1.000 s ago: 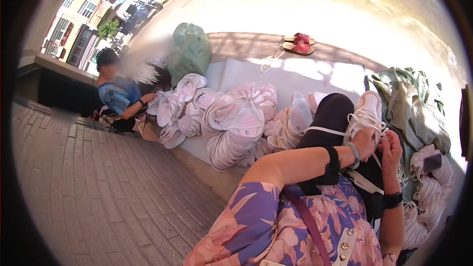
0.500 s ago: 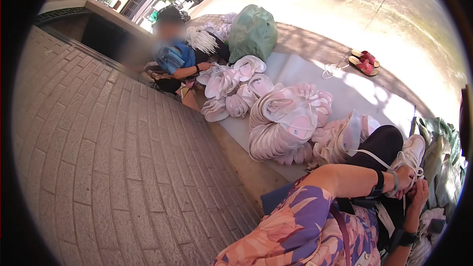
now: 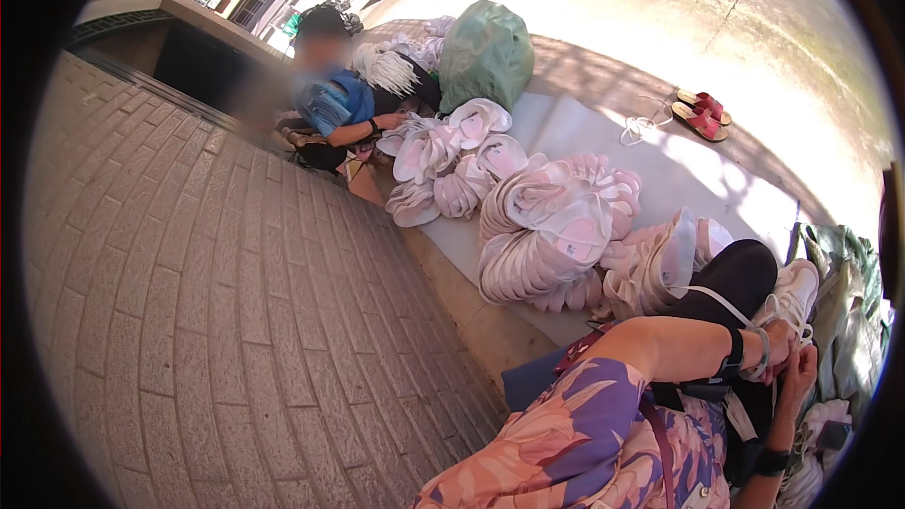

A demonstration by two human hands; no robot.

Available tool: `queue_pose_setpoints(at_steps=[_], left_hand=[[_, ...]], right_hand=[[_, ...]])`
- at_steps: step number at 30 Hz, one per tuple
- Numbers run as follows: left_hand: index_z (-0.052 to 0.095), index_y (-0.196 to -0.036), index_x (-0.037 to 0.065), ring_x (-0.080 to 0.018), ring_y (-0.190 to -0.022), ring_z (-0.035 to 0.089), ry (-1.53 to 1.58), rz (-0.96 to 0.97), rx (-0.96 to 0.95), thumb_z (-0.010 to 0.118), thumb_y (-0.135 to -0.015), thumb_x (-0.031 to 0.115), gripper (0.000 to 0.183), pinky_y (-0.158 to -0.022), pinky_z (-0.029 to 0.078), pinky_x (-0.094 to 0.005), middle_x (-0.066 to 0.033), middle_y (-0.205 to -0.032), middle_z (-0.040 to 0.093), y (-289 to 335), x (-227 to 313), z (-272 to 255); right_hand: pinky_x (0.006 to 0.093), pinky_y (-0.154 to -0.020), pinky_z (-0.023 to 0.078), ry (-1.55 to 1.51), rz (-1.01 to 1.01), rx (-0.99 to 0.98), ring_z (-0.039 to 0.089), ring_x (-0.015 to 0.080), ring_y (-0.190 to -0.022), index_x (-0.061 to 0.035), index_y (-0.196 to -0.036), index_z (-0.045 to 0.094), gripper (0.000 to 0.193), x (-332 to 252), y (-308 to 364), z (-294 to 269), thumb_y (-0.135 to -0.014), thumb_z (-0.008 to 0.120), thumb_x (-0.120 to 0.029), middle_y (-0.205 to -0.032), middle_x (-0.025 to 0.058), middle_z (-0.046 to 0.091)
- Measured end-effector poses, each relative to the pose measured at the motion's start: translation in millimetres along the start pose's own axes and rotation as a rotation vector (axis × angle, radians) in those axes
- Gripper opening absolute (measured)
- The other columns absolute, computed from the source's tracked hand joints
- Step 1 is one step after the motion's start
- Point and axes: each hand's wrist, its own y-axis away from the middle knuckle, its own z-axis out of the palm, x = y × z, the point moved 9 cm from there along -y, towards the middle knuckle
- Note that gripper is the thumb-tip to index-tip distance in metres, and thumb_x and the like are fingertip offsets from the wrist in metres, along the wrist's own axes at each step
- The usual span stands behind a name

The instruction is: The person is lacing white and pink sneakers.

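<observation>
Both my hands are together at the lower right, beside a white lace-up shoe point(image 3: 798, 287). My left hand point(image 3: 778, 343), with a bangle at its wrist, is closed at the shoe's lower end. Close against it, my right hand point(image 3: 800, 373) has its fingertips pinched together. A white shoelace point(image 3: 721, 300) runs over my black-clad knee to the hands, and both seem to grip lace there. The exact finger hold is partly hidden. Just left of the knee stand bundled white-and-pink shoe pieces point(image 3: 649, 269).
More stacked shoe pieces point(image 3: 545, 231) lie on a pale sheet point(image 3: 603, 132). Another person point(image 3: 335, 104) sits farther off beside a full green bag point(image 3: 485, 57). Red sandals point(image 3: 701, 115) lie past the sheet. A brick wall point(image 3: 226, 320) runs along the left; green sacking point(image 3: 848, 273) lies right.
The view has shifted slightly. My hands stay together by the shoe, with only small finger movement; the other person's hand remains at the far bundles.
</observation>
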Motion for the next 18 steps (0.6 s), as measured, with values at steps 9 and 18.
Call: queue_pose_setpoints(at_steps=[9,18], left_hand=[[0.06,-0.071,-0.003,-0.0254,-0.056,0.064,-0.207,0.163,0.161,0.039,-0.085,0.002,0.025,-0.045,0.052,-0.037,-0.0208,-0.07,0.064,37.9,44.3,41.9],[0.064,-0.076,0.001,-0.0205,-0.064,0.065,-0.983,0.462,0.414,0.059,-0.075,0.025,0.025,-0.062,0.051,-0.0361,-0.0121,-0.067,0.065,153.4,120.4,40.9]], right_hand=[[0.016,-0.042,0.03,0.082,0.155,0.008,0.04,0.0013,-0.05,-0.0078,-0.074,0.046,0.022,9.0,14.6,-42.1,-0.088,0.057,-0.02,-0.063,-0.0036,0.046],[0.0157,-0.044,0.032,0.01,0.131,0.026,0.039,0.0016,-0.051,-0.0083,-0.077,0.046,0.021,21.7,21.6,-48.5,-0.09,0.053,-0.023,-0.064,-0.0049,0.044]])
